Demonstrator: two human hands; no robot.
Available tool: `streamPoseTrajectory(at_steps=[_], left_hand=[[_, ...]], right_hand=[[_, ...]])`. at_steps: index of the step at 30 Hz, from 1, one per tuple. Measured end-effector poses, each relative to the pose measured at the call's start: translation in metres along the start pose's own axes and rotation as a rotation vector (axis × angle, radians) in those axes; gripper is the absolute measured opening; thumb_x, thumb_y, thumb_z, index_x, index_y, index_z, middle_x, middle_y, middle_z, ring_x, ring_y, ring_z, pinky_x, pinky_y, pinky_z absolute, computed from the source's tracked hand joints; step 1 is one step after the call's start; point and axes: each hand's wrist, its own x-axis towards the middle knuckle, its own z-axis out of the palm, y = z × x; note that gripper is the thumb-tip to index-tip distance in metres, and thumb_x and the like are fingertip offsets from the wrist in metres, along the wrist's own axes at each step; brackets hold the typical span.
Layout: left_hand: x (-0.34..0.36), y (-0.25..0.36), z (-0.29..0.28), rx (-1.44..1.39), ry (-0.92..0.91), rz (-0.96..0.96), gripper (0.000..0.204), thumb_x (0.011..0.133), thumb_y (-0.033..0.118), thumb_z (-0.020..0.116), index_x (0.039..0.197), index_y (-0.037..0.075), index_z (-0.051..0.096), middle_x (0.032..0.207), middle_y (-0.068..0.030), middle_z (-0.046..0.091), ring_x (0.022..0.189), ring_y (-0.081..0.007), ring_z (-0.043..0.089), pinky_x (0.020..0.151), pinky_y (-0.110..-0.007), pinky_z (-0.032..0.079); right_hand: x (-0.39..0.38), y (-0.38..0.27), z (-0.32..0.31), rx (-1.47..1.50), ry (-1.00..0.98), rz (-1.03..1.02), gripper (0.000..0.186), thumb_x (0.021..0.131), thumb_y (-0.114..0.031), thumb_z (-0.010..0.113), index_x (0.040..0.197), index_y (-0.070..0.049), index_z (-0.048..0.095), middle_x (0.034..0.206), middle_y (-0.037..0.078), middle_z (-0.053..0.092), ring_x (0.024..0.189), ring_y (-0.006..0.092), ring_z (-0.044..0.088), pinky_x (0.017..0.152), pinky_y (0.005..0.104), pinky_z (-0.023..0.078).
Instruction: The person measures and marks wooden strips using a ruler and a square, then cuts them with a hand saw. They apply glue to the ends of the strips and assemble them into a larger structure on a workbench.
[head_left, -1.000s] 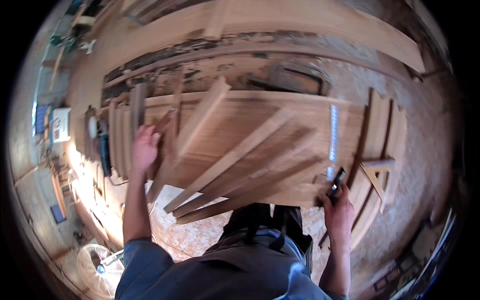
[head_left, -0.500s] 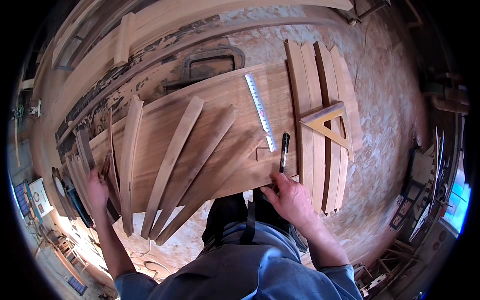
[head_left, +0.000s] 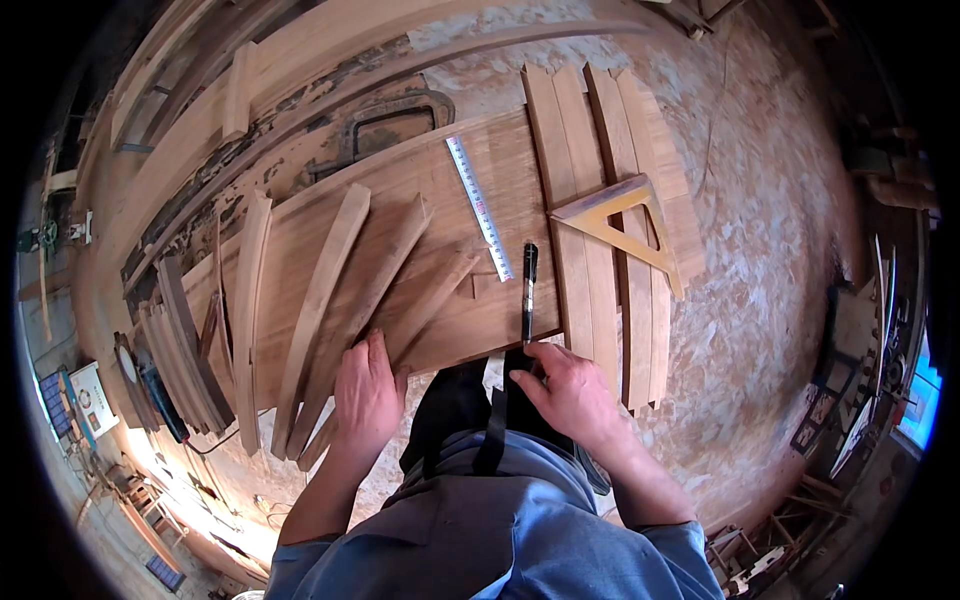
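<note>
My left hand (head_left: 370, 395) is closed around the lower part of a wooden slat (head_left: 435, 292), which leans across a broad wooden board (head_left: 400, 240). Beside it lie two similar curved slats, a light slat (head_left: 325, 290) and a browner slat (head_left: 385, 275). At the board's near edge rests my right hand (head_left: 578, 395), its thumb and forefinger apart and the other fingers partly curled out of sight. The forefinger is at the near end of a black marker pen (head_left: 529, 290) lying on the board. A white measuring strip (head_left: 478, 205) lies further back.
A yellowish triangular square (head_left: 615, 215) lies across several strips (head_left: 575, 250) at the board's right end. A dark metal clamp (head_left: 395, 115) stands behind the board. More narrow wood pieces (head_left: 185, 345) and a power tool (head_left: 162, 400) are at the left.
My left hand has moved right, from the narrow pieces at the left to the slats near the middle. The view has shifted somewhat; my right hand stays near the pen.
</note>
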Motion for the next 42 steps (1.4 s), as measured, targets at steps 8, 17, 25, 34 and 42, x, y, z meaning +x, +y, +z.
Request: streamPoseTrajectory(at_steps=[8, 17, 25, 34, 42], left_hand=[[-0.033, 0.005, 0.014, -0.044, 0.231, -0.01, 0.046, 0.078, 0.006, 0.065, 0.118, -0.005, 0.047, 0.111, -0.0241, 0.054, 0.098, -0.0419, 0.054, 0.083, -0.048, 0.046], [-0.094, 0.074, 0.004, 0.081, 0.406, -0.072, 0.057, 0.07, 0.0, 0.065, 0.125, -0.001, 0.048, 0.106, -0.0229, 0.053, 0.091, -0.0383, 0.054, 0.079, -0.047, 0.046], [-0.164, 0.094, 0.009, -0.18, 0.59, -0.31, 0.058, 0.068, 0.0, 0.065, 0.125, 0.001, 0.053, 0.1, -0.0167, 0.055, 0.087, -0.0347, 0.055, 0.076, -0.041, 0.047], [-0.277, 0.082, 0.012, -1.201, 0.851, -0.542, 0.054, 0.083, 0.002, 0.062, 0.134, 0.004, 0.047, 0.113, -0.0072, 0.057, 0.102, -0.0149, 0.055, 0.085, -0.03, 0.047], [-0.391, 0.097, 0.023, -1.363, 1.142, -0.623, 0.054, 0.087, 0.002, 0.059, 0.138, 0.003, 0.043, 0.114, -0.0027, 0.059, 0.101, -0.009, 0.054, 0.088, -0.026, 0.045]], right_hand=[[-0.02, 0.03, -0.006, 0.115, 0.011, -0.073, 0.033, 0.086, -0.027, 0.067, 0.106, -0.003, 0.061, 0.078, 0.013, 0.067, 0.075, 0.0335, 0.066, 0.067, 0.0419, 0.052], [-0.026, 0.018, -0.018, 0.349, -0.176, -0.185, 0.042, 0.083, -0.02, 0.072, 0.117, 0.0, 0.058, 0.083, 0.011, 0.066, 0.075, 0.0205, 0.065, 0.069, 0.032, 0.052], [-0.06, -0.006, 0.009, 0.349, -0.293, -0.438, 0.048, 0.084, -0.022, 0.071, 0.122, 0.001, 0.054, 0.088, 0.017, 0.066, 0.08, 0.0312, 0.066, 0.073, 0.0386, 0.053], [-0.134, -0.034, 0.085, 0.121, -0.592, -0.548, 0.048, 0.085, -0.021, 0.071, 0.123, 0.002, 0.053, 0.095, 0.015, 0.068, 0.084, 0.0226, 0.066, 0.077, 0.0331, 0.053], [-0.205, -0.054, 0.148, -0.064, -0.812, -0.689, 0.048, 0.085, -0.021, 0.07, 0.125, 0.0, 0.054, 0.101, 0.013, 0.067, 0.087, 0.0195, 0.065, 0.078, 0.0315, 0.052]])
